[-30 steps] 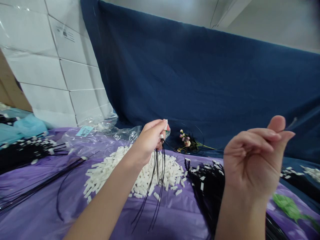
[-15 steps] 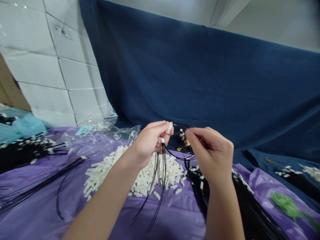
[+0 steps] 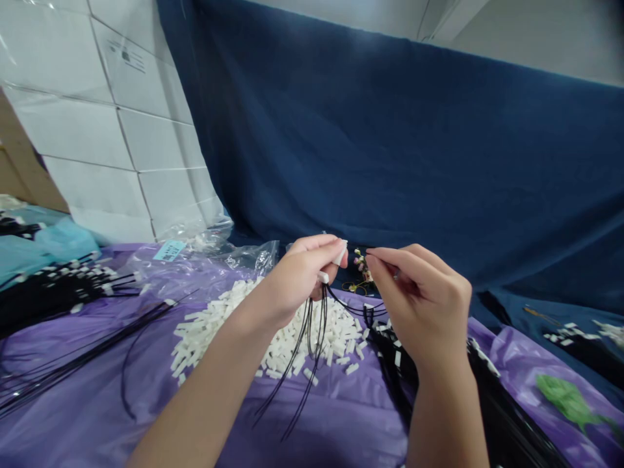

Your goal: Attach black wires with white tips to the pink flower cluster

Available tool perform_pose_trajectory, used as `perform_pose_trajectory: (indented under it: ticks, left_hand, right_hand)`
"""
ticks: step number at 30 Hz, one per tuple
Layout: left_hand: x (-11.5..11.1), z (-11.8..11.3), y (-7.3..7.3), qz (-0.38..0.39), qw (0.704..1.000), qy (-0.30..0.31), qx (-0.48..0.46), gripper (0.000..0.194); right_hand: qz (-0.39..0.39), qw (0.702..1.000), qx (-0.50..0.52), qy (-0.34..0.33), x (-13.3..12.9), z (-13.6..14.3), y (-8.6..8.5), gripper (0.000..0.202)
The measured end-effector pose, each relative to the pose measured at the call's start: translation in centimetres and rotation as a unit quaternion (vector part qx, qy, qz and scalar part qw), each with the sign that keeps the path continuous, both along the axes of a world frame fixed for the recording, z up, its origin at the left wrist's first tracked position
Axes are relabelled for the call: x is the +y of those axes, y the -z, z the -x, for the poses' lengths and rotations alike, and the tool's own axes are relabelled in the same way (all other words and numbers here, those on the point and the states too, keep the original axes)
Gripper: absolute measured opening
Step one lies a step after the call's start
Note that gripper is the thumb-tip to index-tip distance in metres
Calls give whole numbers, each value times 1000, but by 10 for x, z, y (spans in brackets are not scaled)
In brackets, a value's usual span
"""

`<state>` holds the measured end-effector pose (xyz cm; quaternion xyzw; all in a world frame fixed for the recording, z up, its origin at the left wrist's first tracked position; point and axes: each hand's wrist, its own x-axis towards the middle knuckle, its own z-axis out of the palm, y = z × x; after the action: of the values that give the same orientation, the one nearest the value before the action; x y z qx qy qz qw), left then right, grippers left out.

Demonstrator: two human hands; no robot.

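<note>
White tab (image 3: 342,252) pinched tight, black wires (image 3: 325,312) dangling

So I'm standing here watching, and the left hand (image 3: 297,273) has that tab squeezed between thumb and forefinger. A second white piece (image 3: 323,277) sits lower in the same hand, with the wires coming out of it. That's two white bits in one grip. Several strands hang down; they overlap, so I can't get an honest count.

The right hand (image 3: 424,292) is just beside it, thumb and index tips pressed together. A couple of strands curve over to it, but I can't tell what's between those tips, too tiny.

Both hands are up over one big heap of white pieces (image 3: 219,318) on a purple sheet (image 3: 341,422), way too many to count. Also: one clear bag (image 3: 244,260) with one blue label (image 3: 169,250), one green lump (image 3: 563,396) off right, and one little flower sprig (image 3: 363,263) behind the hands.
</note>
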<state>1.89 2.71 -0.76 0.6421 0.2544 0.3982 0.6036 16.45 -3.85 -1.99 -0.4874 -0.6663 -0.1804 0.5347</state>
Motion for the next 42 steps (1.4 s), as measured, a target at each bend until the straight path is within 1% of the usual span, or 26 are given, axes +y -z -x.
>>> perform_pose_trajectory:
  ticks: [4, 8, 13, 16, 17, 19, 22, 23, 24, 26, 28, 29, 31, 33, 35, 39, 42]
  left_hand:
    - [-2, -3, -1, -8, 1000, -6, 12, 29]
    - [-2, -4, -1, -13, 1000, -11, 15, 29]
    - [-2, -1, -1, -14, 1000, 6, 12, 28]
    - [-1, 0, -1, -6, 1000, 5, 10, 28]
    - [0, 0, -1, -1, 1000, -1, 6, 28]
    - [2, 0, -1, 13, 1000, -16, -11, 27]
    - [6, 1, -2, 41, 996, -48, -59, 26]
    - [7, 1, -2, 50, 994, -58, -76, 26]
    - [8, 2, -2, 58, 992, -68, -92, 26]
    - [8, 2, -2, 70, 987, -89, -118, 26]
    - [8, 1, -2, 79, 982, -108, -136, 26]
    - [8, 1, -2, 83, 980, -115, -143, 25]
    - [7, 0, -2, 89, 976, -122, -158, 25]
    - [7, -1, -1, 94, 973, -123, -173, 24]
    - [7, -2, -1, 97, 971, -122, -181, 23]
    - [8, -1, -1, 102, 971, -119, -180, 23]
    - [9, 0, 0, 85, 973, -123, -174, 23]
  right_hand:
    - [-3, 1000, -20, 18, 0, 2, 0, 10]
    - [17, 999, -22, 20, 1, 2, 0, 12]
    - [37, 999, -18, 21, 2, 2, 1, 15]
    - [39, 999, -11, 17, 5, 2, 0, 14]
    - [36, 999, -8, 16, 6, 2, 0, 13]
    - [4, 1000, 5, 28, 5, 3, -1, 12]
    - [-52, 996, 30, 71, -1, 4, -3, 10]
    - [-49, 995, 41, 71, -4, 4, -3, 6]
    - [-26, 997, 50, 54, -7, 5, -4, 4]
    - [65, 996, 55, -22, -11, 6, -3, 8]
    - [156, 982, 32, -102, -11, 8, 0, 10]
    - [181, 976, 18, -122, -9, 9, 1, 10]
    - [187, 975, 6, -124, -3, 13, 5, 11]
    - [181, 977, 14, -115, 3, 16, 8, 11]
    - [194, 973, 21, -121, 7, 19, 10, 11]
    - [239, 961, 24, -137, 8, 20, 12, 12]
    - [233, 962, 38, -138, 9, 19, 11, 13]
